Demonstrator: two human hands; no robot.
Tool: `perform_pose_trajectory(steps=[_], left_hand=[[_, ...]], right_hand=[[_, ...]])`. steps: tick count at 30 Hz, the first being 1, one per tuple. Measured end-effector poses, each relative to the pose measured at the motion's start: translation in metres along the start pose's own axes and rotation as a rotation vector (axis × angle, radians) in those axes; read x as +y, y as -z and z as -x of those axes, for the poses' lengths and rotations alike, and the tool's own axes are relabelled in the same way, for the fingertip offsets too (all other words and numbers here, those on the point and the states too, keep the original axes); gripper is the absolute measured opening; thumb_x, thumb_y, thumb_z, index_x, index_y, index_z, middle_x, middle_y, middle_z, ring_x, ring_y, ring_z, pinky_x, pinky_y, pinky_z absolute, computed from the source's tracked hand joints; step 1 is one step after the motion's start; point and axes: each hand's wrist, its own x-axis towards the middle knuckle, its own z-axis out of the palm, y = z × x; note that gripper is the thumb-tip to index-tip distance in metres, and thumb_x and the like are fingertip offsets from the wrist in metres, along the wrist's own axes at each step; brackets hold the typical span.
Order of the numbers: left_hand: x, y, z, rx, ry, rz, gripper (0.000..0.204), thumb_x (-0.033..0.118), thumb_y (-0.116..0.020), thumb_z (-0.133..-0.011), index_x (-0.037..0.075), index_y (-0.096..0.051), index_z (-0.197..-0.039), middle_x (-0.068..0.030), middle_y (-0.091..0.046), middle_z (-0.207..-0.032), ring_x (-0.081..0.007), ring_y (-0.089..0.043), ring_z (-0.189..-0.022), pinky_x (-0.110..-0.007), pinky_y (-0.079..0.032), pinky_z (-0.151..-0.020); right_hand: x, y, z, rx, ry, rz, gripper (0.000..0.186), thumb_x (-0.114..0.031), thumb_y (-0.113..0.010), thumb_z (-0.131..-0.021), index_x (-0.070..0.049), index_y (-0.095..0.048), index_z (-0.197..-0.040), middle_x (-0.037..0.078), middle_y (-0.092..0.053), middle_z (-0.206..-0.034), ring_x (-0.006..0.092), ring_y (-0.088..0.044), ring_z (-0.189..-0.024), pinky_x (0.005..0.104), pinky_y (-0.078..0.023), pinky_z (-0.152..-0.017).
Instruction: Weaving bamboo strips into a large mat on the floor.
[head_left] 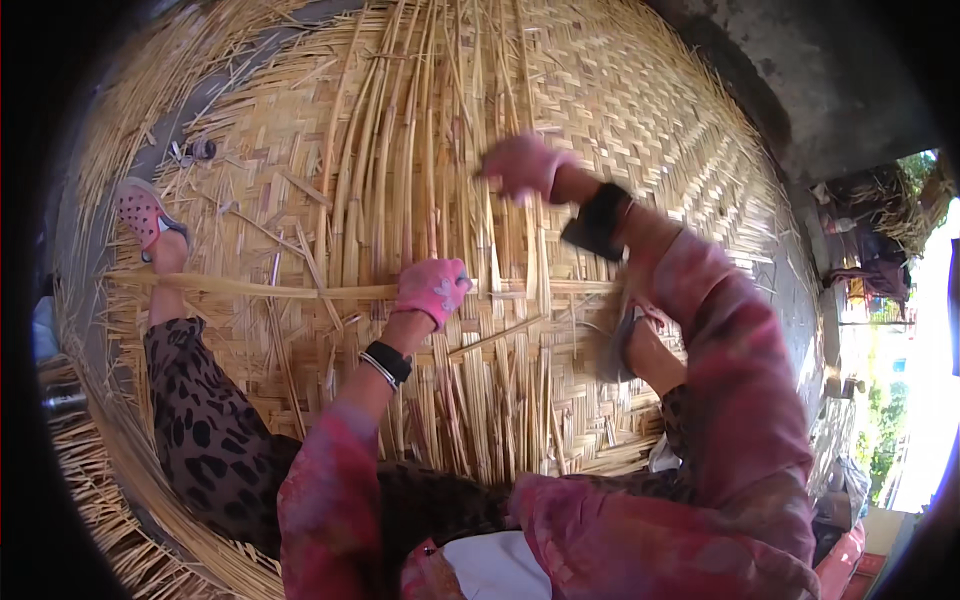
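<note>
My left hand (432,290), in a pink glove with a pale patch, is closed around a long flat cane-like strip (240,287). The strip runs crosswise, from beside my left foot past that hand toward the right. Beneath it spreads a large woven mat (640,130) of straw-coloured slats. Long lengthwise strips (360,180) lie loose over its middle, away from me. My right hand (525,165), also pink-gloved, hovers above these strips, farther out and right of the left hand. Motion smears its fingers, so their grip cannot be made out.
My left foot wears a pink spotted shoe (145,212) at the mat's left; my right shoe (618,345) rests on the mat. A small dark round object (203,149) lies at the far left. More strips (110,510) are heaped lower left. Grey concrete (790,70) borders the far right.
</note>
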Motion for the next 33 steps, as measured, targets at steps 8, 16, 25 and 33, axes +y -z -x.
perform_pose_trajectory(steps=[8,16,25,33], left_hand=[[-0.006,0.012,0.007,-0.036,0.046,0.034,0.025,0.037,-0.060,-0.079,0.012,-0.066,-0.084,-0.0121,-0.065,-0.079,-0.0317,-0.062,-0.076,-0.042,-0.050,-0.068],[-0.013,0.005,0.000,0.002,0.010,0.067,0.020,0.031,-0.061,-0.078,0.012,-0.065,-0.080,-0.0118,-0.064,-0.075,-0.0309,-0.062,-0.071,-0.042,-0.049,-0.064],[-0.018,-0.002,0.009,-0.016,0.027,0.077,0.022,0.033,-0.060,-0.080,0.011,-0.063,-0.084,-0.0131,-0.064,-0.076,-0.0322,-0.062,-0.073,-0.043,-0.049,-0.064],[0.011,-0.006,-0.001,-0.009,-0.063,0.028,0.022,0.032,-0.060,-0.080,0.012,-0.063,-0.087,-0.0127,-0.065,-0.077,-0.0323,-0.063,-0.074,-0.043,-0.050,-0.066]], right_hand=[[-0.072,-0.108,0.001,0.261,-0.990,-1.591,0.028,-0.024,-0.073,-0.070,-0.001,-0.065,-0.082,0.010,-0.064,-0.071,0.0216,-0.062,-0.063,0.0338,-0.051,-0.056],[-0.058,-0.107,0.012,0.516,-0.780,-1.788,0.012,-0.009,-0.054,-0.086,-0.005,-0.064,-0.091,0.003,-0.061,-0.081,0.0157,-0.062,-0.073,0.0263,-0.052,-0.066],[-0.085,-0.032,-0.009,1.223,-0.968,-1.701,0.012,-0.015,-0.064,-0.079,-0.004,-0.059,-0.078,0.000,-0.059,-0.070,0.0087,-0.051,-0.059,0.0247,-0.044,-0.054],[-0.003,-0.173,-0.001,0.549,-1.144,-0.629,0.031,-0.030,-0.061,-0.074,-0.003,-0.064,-0.089,0.021,-0.064,-0.087,0.0379,-0.061,-0.086,0.0426,-0.048,-0.075]])
